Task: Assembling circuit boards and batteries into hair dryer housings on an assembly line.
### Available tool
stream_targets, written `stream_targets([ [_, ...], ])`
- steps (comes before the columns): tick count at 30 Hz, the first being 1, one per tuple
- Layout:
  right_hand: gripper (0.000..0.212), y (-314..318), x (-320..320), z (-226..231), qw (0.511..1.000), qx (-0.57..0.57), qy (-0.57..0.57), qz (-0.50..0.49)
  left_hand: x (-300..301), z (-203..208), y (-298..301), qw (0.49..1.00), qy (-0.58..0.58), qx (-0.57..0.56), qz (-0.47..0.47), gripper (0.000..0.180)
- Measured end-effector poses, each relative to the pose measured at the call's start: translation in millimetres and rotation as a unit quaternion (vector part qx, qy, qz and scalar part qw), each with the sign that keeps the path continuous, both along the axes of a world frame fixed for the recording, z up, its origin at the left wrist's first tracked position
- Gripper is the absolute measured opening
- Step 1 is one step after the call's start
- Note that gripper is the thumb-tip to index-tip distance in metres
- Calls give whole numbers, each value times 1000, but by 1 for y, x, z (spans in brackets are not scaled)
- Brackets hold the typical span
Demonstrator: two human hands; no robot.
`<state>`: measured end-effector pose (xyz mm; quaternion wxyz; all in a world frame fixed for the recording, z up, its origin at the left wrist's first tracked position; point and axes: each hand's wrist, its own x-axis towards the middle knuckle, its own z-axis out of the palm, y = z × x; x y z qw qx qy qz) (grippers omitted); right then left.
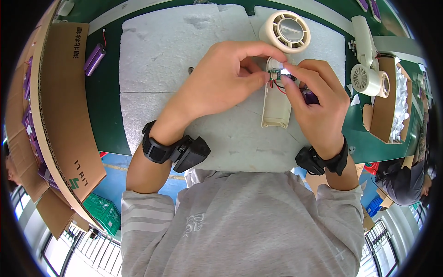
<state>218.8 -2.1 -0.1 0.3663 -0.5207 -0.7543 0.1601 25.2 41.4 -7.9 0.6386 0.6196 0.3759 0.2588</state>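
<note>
A cream handheld fan lies on the foam mat with its round head (285,32) at the far end and its open handle shell (276,113) toward me. My left hand (226,78) holds the fan, index finger at the neck and thumb at the shell's left edge, beside a small green circuit board (275,75). Between my right hand's (320,92) thumb and index finger is the board's right side, where a bright white spot shows. Red and black wires run from the board. Under the right fingers sits a purple battery (309,96), partly hidden.
White foam sheets (157,60) cover the green table (108,120). Left are a loose purple battery pack (95,60) and a large cardboard box (64,101). At right, more cream fans (367,78) lie near a small carton (385,115) of white parts. Another person (406,180) is at far right.
</note>
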Motion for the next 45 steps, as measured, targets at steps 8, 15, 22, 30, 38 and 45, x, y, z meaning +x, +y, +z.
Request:
stream_targets([
  [8,22,-2,-2,1,999,18,-38,-16,7,-7,-4,996,-48,13,75,29],
  [15,22,-3,-2,2,998,-6,-63,-21,12,-13,-8,990,-56,56,120,29],
  [22,47,9,10,19,957,-290,10,-14,4,1,-3,971,77,225,10,37],
  [30,55,-7,43,31,933,-339,88,87,6,-5,-7,969,34,245,26,33],
  [38,40,-18,49,35,956,-262,-44,-124,10,-2,-10,990,58,119,39,30],
  [45,17,-21,54,31,981,-44,-184,50,17,-1,-15,989,48,111,86,30],
])
